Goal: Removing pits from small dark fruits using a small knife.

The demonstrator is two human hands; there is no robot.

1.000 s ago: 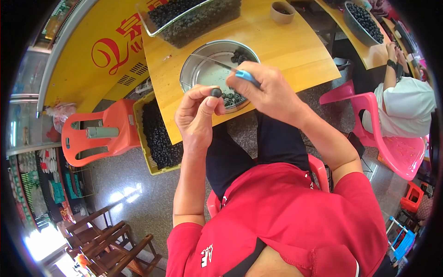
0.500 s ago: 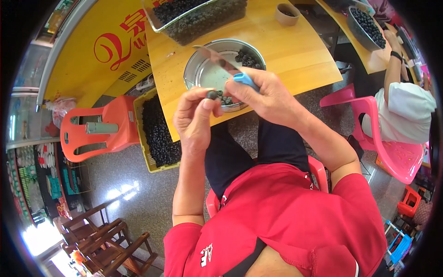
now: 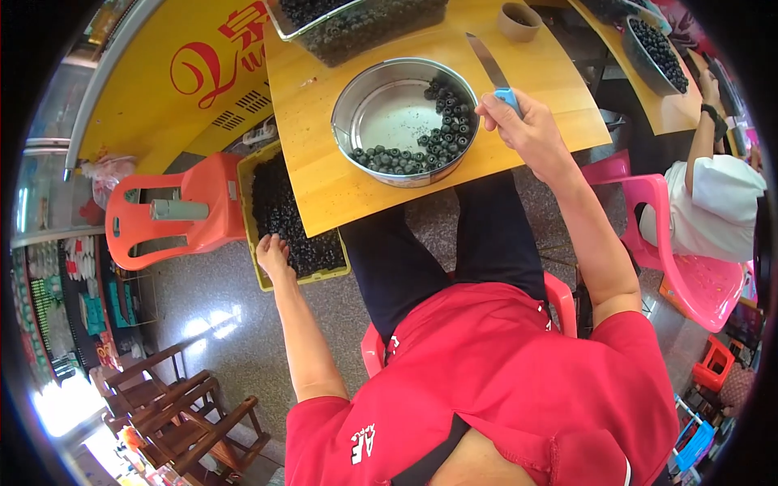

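My right hand (image 3: 523, 128) grips a knife (image 3: 493, 71) with a blue handle, its blade pointing up over the yellow table (image 3: 324, 174). It rests by the right rim of a round metal pan (image 3: 369, 97) that holds several small dark round fruits (image 3: 442, 130) along its right and lower side. My left hand (image 3: 273, 253) reaches down into a yellow crate (image 3: 258, 279) on the floor, filled with the same dark fruits; its fingers are in the pile, so whether it holds any is hidden.
An orange plastic stool (image 3: 174, 215) stands left of the crate. A wire basket of dark fruits (image 3: 361, 23) and a small brown cup (image 3: 519, 20) sit at the table's far side. Another person in white (image 3: 713, 202) sits on a pink chair (image 3: 689, 267) at the right. Wooden chairs (image 3: 182, 413) stand lower left.
My left hand has dropped from in front of the pan down into the floor crate. My right hand with the knife has moved right, off the pan.
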